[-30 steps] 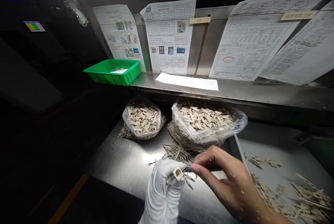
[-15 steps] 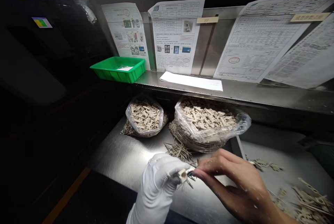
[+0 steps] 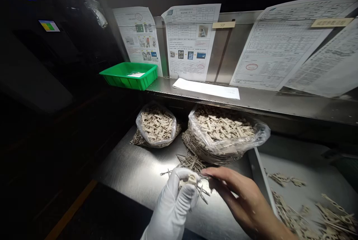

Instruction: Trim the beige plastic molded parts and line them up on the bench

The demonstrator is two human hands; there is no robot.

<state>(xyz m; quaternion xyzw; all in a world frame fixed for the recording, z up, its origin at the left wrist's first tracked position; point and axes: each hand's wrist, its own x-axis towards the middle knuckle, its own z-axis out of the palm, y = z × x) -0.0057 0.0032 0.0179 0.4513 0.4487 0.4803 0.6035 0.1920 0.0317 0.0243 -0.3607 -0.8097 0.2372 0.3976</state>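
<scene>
My left hand (image 3: 176, 199), in a white glove, pinches a small beige part (image 3: 191, 180) with a round hole facing up. Bare and pinched, my right hand (image 3: 240, 195) is just to the right of that part; a thin dark item shows at its fingertips, too small to name. Beyond and below the hands, thin grey metal pins (image 3: 191, 162) lie in a loose pile on the steel table (image 3: 123, 169). Two clear plastic bags filled with beige parts, a smaller one (image 3: 156, 124) and a larger one (image 3: 223, 128), stand behind the pile.
A grey tray (image 3: 293, 154) with scattered beige parts is at the right. Above the bags runs a metal shelf (image 3: 260, 100) bearing a green bin (image 3: 128, 77) and a folded white paper (image 3: 207, 88). Printed sheets (image 3: 192, 42) hang behind it.
My left hand has turned, so the beige part now points its hole upward. My right hand has shifted slightly left and down, its fingers reaching forward.
</scene>
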